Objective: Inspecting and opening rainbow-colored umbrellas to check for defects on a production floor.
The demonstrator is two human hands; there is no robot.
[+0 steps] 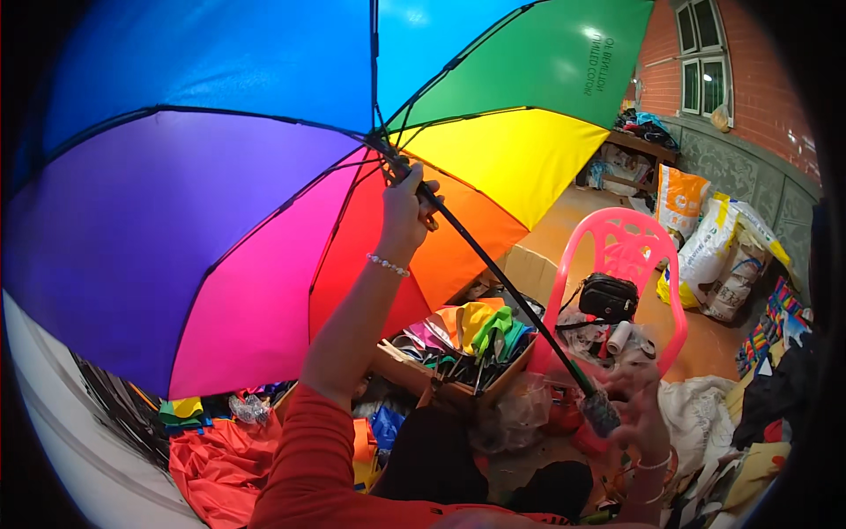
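One domed, taut-fabric umbrella [308, 227]; left hand [405, 207] clasps slim dark shaft [513, 292]; right hand [639, 406] blurred, hold unclear; tan floor [705, 344], brick wall [762, 66].

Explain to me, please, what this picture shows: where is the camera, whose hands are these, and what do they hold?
There is no robot here. A person wears a wide fisheye camera on the head, looking down, so straight edges bend near the rim. The hands are the wearer's own. The left hand holds the shaft of an open multicoloured umbrella, near its top. The right hand is blurred beside the handle; I cannot tell whether it grips. Ahead stands a pink plastic chair; on its seat lie a black bag and clear plastic. Red cloth lies at lower left.
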